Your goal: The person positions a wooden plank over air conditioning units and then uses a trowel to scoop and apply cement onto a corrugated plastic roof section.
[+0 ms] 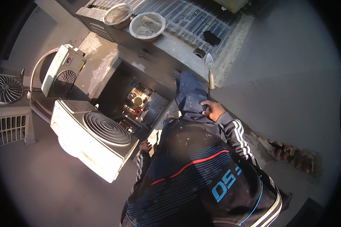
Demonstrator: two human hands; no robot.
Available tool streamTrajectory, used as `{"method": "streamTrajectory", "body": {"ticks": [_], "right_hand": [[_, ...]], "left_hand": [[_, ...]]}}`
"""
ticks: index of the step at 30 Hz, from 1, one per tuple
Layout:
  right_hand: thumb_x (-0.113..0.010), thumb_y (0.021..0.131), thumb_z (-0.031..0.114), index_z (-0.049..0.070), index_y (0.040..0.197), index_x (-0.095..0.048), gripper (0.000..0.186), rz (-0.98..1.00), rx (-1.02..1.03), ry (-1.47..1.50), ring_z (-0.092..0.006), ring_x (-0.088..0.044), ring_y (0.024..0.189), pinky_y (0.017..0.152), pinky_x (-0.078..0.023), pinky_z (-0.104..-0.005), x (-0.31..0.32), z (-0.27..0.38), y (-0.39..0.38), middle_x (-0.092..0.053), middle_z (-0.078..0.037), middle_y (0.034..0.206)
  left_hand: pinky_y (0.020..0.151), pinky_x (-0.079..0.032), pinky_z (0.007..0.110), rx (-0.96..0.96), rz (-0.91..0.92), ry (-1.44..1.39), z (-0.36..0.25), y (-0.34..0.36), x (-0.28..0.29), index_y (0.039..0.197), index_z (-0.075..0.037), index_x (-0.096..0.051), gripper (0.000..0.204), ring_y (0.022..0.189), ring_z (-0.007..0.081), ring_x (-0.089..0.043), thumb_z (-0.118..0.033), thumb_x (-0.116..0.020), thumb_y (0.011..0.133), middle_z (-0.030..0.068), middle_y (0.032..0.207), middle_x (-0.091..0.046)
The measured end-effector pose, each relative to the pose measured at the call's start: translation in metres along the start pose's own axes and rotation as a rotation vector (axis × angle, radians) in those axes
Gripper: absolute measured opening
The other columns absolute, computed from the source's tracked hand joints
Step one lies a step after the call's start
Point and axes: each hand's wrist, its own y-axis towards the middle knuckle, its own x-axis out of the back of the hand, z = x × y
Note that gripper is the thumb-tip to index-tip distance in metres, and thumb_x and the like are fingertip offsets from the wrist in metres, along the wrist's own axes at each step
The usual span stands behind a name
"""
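Observation:
My right hand [213, 110] rests on my dark blue trouser leg [193, 94], its thumb and forefinger apart against the cloth. Low on my left, my left hand [145, 146] pokes out of a striped sleeve beside the big white air-conditioner outdoor unit [70, 130]. Its fingers are apart, and nothing shows in them. Past my knee, a pointed trowel [209, 62] with a light handle lies on the ledge [182, 53], blade pointing away. Two round tubs stand farther along that ledge: one [147, 37] holds grey mortar, the other [117, 23] is crusted with it.
A deep opening [121, 83] drops down between the ledge and the units, with pots and household items far below. More outdoor units [64, 72] hang on the left wall. Corrugated sheeting [178, 17] lies beyond the ledge. Broken brickwork [291, 155] is exposed at right.

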Motion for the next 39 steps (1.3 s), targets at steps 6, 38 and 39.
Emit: {"method": "streamTrajectory", "body": {"ticks": [6,38,39], "right_hand": [[-0.073,0.081,0.031,0.001,0.118,-0.06,0.05,-0.344,-0.031,0.201,-0.0152,-0.06,0.065,0.065,-0.047,-0.031,0.021,-0.03,0.001,-0.062,-0.006,0.069],[-0.076,0.076,0.038,0.004,0.131,-0.043,0.072,-0.283,-0.403,0.334,-0.0291,-0.063,0.096,0.082,-0.05,-0.0355,0.11,-0.118,0.258,-0.059,-0.025,0.113],[-0.075,0.076,0.04,0.004,0.131,-0.042,0.073,-0.329,-0.477,0.186,-0.0323,-0.062,0.098,0.083,-0.05,-0.0381,0.102,-0.129,0.267,-0.058,-0.026,0.113]], "left_hand": [[0.06,-0.055,0.037,-0.035,0.025,-0.147,0.019,0.05,0.019,0.107,-0.007,-0.06,0.027,0.076,0.0239,-0.064,-0.028,-0.061,0.09,0.0108,0.096,-0.064],[0.058,-0.051,0.036,0.126,0.021,-0.339,-0.11,0.076,-0.096,0.111,-0.012,-0.06,0.023,0.073,0.0269,-0.062,-0.016,-0.057,0.089,0.0128,0.102,-0.062],[0.058,-0.05,0.033,0.114,0.07,-0.402,-0.121,0.089,-0.097,0.107,-0.013,-0.06,0.019,0.071,0.024,-0.061,-0.016,-0.06,0.088,0.0097,0.099,-0.063]]}}
